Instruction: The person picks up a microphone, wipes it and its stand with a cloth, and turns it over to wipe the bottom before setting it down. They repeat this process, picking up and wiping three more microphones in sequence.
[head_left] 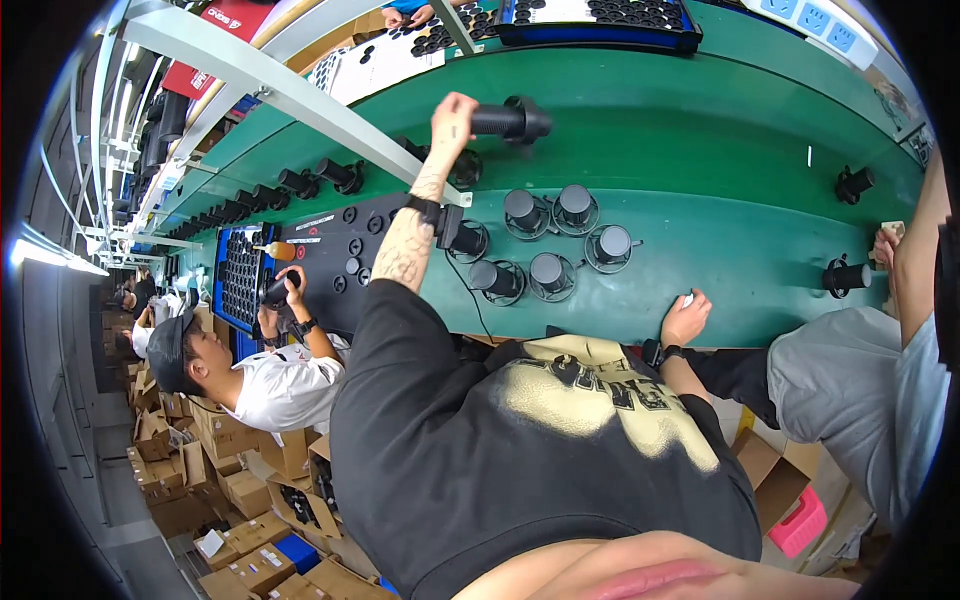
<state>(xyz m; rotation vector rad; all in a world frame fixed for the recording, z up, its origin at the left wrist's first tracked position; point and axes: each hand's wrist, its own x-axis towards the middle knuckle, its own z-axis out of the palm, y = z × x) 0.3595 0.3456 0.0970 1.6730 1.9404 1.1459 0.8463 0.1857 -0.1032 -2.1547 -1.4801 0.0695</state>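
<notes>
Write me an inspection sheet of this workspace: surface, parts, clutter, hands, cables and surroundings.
Surface: green bench.
Job's things: grey-topped black cylinders grouped between the person's arms; black cylindrical part with a wider end, blurred.
Clutter: thin white strip on the bench, toward the right.
Hands: left hand grips the black cylindrical part; right hand, by the near edge, holds a small white object, kind unclear.
Cables: thin dark cable running to the near edge.
Surroundings: white-shirted co-worker at left; cardboard boxes behind.
</notes>
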